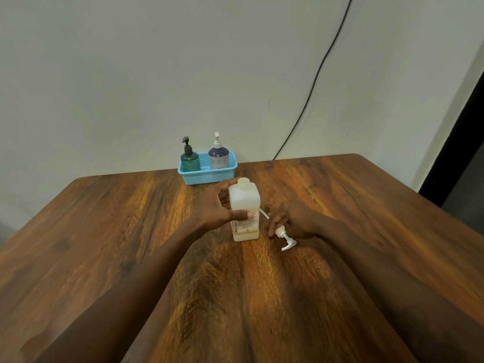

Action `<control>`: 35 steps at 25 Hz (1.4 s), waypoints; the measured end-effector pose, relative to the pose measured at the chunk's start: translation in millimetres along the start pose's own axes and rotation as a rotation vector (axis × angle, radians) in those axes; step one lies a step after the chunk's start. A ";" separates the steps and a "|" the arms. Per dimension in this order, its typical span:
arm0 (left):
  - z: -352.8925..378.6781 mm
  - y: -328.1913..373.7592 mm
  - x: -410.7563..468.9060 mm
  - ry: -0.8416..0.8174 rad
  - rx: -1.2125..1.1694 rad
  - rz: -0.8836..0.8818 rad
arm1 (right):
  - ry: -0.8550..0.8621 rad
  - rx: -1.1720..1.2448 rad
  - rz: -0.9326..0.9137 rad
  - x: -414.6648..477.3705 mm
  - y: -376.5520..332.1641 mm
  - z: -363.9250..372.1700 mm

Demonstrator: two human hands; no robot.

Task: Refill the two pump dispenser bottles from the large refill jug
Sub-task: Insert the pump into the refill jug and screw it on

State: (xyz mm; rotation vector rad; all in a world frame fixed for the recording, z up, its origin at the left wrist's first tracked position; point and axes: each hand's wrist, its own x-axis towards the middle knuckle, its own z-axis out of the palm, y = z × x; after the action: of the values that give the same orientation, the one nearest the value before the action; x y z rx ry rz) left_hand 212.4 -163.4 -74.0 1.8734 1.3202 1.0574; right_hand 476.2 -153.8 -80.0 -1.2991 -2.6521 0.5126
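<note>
A translucent white refill jug (245,203) stands upright mid-table with its neck uncapped and a thin layer of yellowish liquid at the bottom. My left hand (220,208) grips its side, thumb across the front. Just right of it my right hand (290,218) holds a white pump head (285,238) down at the tabletop, its tube pointing toward the jug. At the back, a green pump bottle (190,159) and a purple-and-white pump bottle (218,154) stand in a blue basket (209,175), both with pumps on.
The wooden table (340,231) meets a pale wall at the back. A black cable (314,82) runs down the wall behind the table's right half. A dark doorway (466,166) lies at the far right.
</note>
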 end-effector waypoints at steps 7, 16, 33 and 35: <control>-3.7 0.5 -6.6 0.065 -0.017 -0.025 | -0.113 -0.164 -0.022 2.6 -10.0 0.7; -35.1 2.7 -11.2 0.232 -0.036 -0.105 | 0.474 0.212 -0.209 13.1 -54.2 -29.1; -40.9 14.5 -12.6 0.231 0.101 -0.195 | 1.026 0.916 -0.253 38.0 -110.9 -88.4; -41.1 15.2 -13.1 0.223 0.086 -0.186 | 1.021 0.925 -0.235 38.3 -108.8 -87.8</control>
State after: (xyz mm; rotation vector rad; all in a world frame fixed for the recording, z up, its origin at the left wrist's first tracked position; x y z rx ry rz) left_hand 181.4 -179.3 -44.4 1.6906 1.6567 1.1528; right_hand 396.4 -164.5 40.5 -0.6415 -1.3876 0.6651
